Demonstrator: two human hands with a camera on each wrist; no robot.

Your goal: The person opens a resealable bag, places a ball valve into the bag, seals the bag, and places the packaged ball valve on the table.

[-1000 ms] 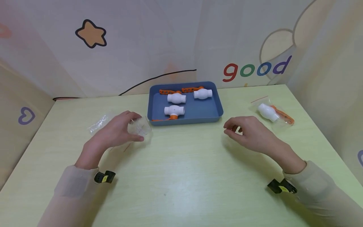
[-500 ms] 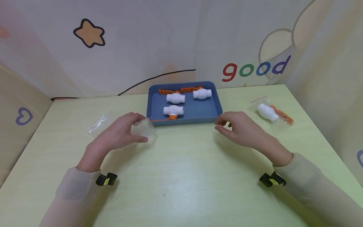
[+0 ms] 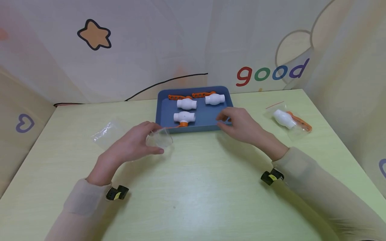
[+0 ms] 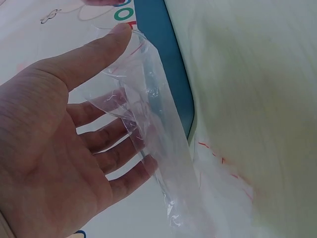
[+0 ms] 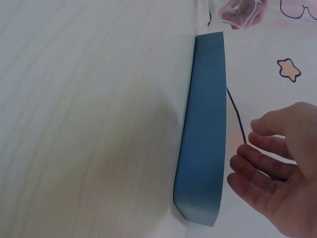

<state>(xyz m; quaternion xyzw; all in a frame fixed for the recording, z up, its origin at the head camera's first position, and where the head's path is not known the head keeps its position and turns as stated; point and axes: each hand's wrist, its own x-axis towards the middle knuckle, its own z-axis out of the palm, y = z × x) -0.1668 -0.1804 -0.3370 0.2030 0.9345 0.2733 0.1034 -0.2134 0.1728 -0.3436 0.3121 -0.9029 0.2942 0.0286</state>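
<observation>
My left hand (image 3: 135,142) holds a clear plastic bag (image 3: 163,138) at the front left corner of the blue tray (image 3: 208,117). In the left wrist view its thumb and fingers are spread wide, and the fingertips show through the film. Over the tray's front right part hovers my right hand (image 3: 239,124), fingers loosely bent and holding nothing. Inside the tray lie three white ball valves with orange handles: a back left valve (image 3: 187,104), a back right valve (image 3: 214,99) and a front valve (image 3: 184,117). The front one's handle is partly hidden by the tray's near wall.
Another white ball valve (image 3: 284,119) with an orange handle lies in a clear zip bag on the right of the table. A flat clear bag (image 3: 109,132) lies on the left, beyond my left wrist. A printed curtain (image 3: 144,50) stands right behind the table.
The right hand has moved left and forward, from the table right of the tray to over the tray. The left hand has shifted slightly right, carrying the plastic bag.
</observation>
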